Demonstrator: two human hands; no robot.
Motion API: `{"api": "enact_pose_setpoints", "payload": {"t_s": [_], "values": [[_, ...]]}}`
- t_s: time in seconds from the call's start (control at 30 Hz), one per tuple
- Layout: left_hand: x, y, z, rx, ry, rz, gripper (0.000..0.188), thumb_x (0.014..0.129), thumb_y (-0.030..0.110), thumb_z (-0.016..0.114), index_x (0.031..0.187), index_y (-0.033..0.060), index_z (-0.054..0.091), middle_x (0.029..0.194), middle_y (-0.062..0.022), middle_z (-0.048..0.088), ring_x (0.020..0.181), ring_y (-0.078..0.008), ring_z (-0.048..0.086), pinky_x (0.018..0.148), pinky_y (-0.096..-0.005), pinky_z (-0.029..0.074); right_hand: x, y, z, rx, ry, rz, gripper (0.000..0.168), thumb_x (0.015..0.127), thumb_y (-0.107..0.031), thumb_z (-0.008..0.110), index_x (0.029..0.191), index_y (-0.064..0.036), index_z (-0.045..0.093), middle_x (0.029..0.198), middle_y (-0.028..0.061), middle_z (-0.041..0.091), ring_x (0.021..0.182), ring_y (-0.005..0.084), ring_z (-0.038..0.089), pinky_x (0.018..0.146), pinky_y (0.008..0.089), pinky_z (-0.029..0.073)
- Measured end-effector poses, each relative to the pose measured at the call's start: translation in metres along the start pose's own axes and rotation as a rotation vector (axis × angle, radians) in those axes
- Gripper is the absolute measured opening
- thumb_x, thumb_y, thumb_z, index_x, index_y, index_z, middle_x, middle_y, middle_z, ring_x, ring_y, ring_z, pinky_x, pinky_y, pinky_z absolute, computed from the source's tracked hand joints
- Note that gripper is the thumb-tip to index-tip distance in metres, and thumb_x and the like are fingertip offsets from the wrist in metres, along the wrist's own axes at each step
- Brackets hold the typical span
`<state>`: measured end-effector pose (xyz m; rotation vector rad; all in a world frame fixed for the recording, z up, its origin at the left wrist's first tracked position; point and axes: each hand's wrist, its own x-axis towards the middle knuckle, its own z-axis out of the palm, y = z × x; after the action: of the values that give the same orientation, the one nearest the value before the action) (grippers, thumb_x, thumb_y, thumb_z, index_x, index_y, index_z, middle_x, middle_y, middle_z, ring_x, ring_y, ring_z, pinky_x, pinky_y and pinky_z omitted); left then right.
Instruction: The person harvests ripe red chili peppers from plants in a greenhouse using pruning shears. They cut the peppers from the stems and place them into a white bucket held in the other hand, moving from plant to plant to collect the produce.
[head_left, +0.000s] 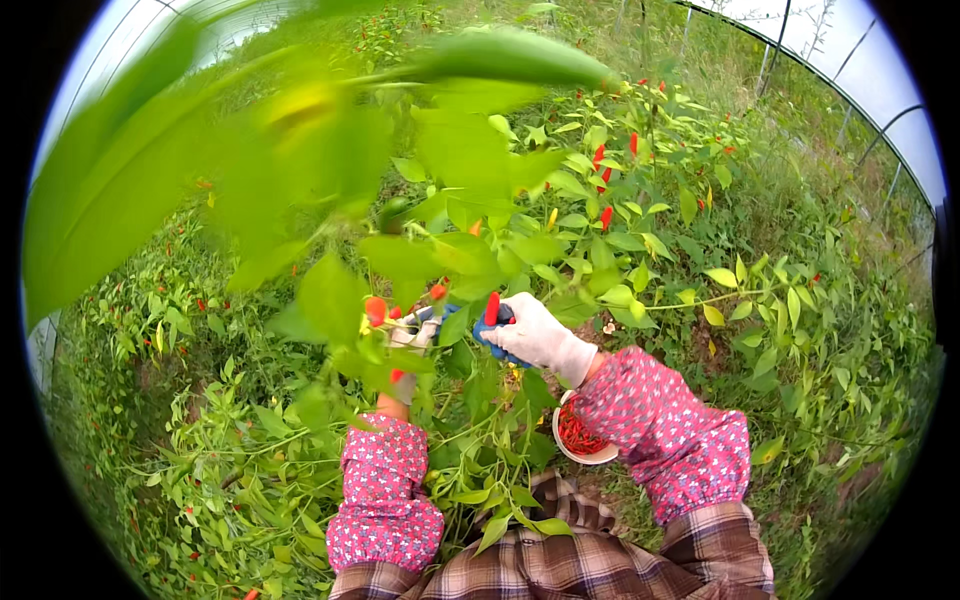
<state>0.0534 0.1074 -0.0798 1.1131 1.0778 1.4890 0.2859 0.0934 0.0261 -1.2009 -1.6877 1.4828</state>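
Observation:
My right hand (541, 334), in a white work glove with a blue coated palm, grips a red chili pepper (492, 308) that stands up from the fingers. Close on its left, my left hand (414, 336) wears a similar glove and reaches in among the pepper leaves. Foliage hides much of that hand, so what its fingers hold is unclear. Several red chili peppers (376, 310) show beside it. Below my right forearm stands a white bucket (602, 455), holding many picked red chili peppers (576, 429).
Blurred pepper leaves (300, 165) hang close before the camera, with a green pepper (517, 60) above. More red chilies (606, 217) grow on the plants ahead. A leafy branch (675, 306) sticks out to the right. Metal hoops (776, 45) of a plastic tunnel arch overhead.

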Motion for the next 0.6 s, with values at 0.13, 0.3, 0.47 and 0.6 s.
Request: {"api": "enact_pose_setpoints", "payload": {"t_s": [0.13,0.3,0.47,0.6], "values": [[0.008,0.001,-0.003,0.065,0.073,-0.007,0.030,0.088,0.025,0.055,0.109,0.0023,0.057,0.084,-0.0015,0.060,0.074,-0.0085,0.055,0.069,-0.0243,0.046,-0.030,-0.037,-0.006,0.028,-0.359,0.177,0.024,0.080,-0.031,0.064,0.085,-0.007,0.063,0.062,-0.0023,0.054,0.049,0.0050,0.046,0.042,0.0213,0.037],[0.011,0.017,-0.017,0.496,0.279,-0.155,0.030,0.088,0.026,0.056,0.107,0.0025,0.059,0.081,-0.0012,0.060,0.072,-0.0081,0.055,0.068,-0.0242,0.046,-0.093,-0.023,-0.032,0.015,-0.353,-0.056,0.020,0.079,-0.024,0.062,0.076,-0.004,0.061,0.060,0.0033,0.056,0.051,0.0097,0.051,0.048,0.0262,0.042],[0.009,0.001,-0.021,-0.064,0.141,-0.062,0.033,0.090,0.018,0.051,0.119,0.0016,0.050,0.106,-0.0092,0.060,0.084,-0.0164,0.062,0.073,-0.0257,0.050,-0.134,0.138,-0.076,-0.460,0.119,0.201,0.022,0.070,-0.024,0.064,0.078,-0.004,0.062,0.069,0.0154,0.061,0.063,0.0291,0.060,0.061,0.0372,0.048],[0.014,-0.011,-0.027,-0.037,0.221,0.015,0.033,0.088,0.016,0.057,0.116,-0.0002,0.050,0.108,-0.0109,0.059,0.083,-0.0182,0.061,0.077,-0.0280,0.050,-0.144,0.246,-0.094,-0.393,0.256,0.654,0.027,0.067,-0.025,0.066,0.087,-0.005,0.064,0.085,0.0199,0.063,0.080,0.0327,0.061,0.072,0.0396,0.048]]}}
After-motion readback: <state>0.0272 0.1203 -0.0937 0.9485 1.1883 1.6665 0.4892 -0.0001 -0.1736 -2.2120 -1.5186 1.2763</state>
